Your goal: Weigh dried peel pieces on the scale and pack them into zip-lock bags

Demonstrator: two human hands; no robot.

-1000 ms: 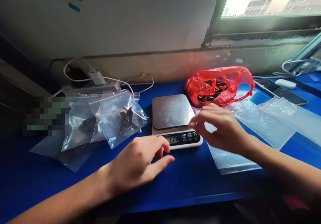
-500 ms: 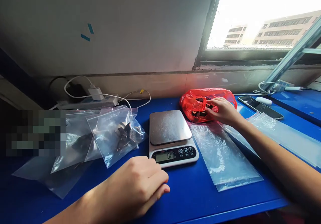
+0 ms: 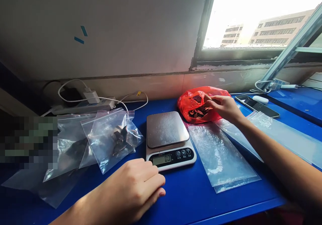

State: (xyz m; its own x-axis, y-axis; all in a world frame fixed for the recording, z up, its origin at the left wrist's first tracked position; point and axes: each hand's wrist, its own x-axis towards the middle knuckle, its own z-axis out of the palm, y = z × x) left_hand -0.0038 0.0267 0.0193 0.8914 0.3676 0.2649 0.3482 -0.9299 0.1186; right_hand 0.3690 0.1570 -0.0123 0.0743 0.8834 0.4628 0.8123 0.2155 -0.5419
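Note:
A red plastic bag (image 3: pixel 186 102) lies gaping by the wall, with dark brown dried pieces (image 3: pixel 200 112) inside. My right hand (image 3: pixel 226 109) is at its mouth, finger and thumb pinched at the bag's edge; whether a piece is also between them I cannot tell. Left of the bag stands a kitchen scale (image 3: pixel 167 129), its steel plate bare and its display reading 0.0. My left hand (image 3: pixel 136 186) rests loosely curled on the blue table just in front of the scale, with nothing visible in it. Flat clear zip bags (image 3: pixel 221 158) lie right of the scale.
Several clear zip bags (image 3: pixel 100 144) with dark dried pieces lie at the left. Behind them are a power strip (image 3: pixel 100 104) and white cables. A phone (image 3: pixel 259 105) with a white case on it, more flat bags (image 3: pixel 284 131) and a metal frame (image 3: pixel 284 57) are at the right.
The red bag's mouth has opened wider, showing more of the pieces. My right hand's fingers have drawn together at its edge. My left hand stays curled; the whole view has shifted slightly.

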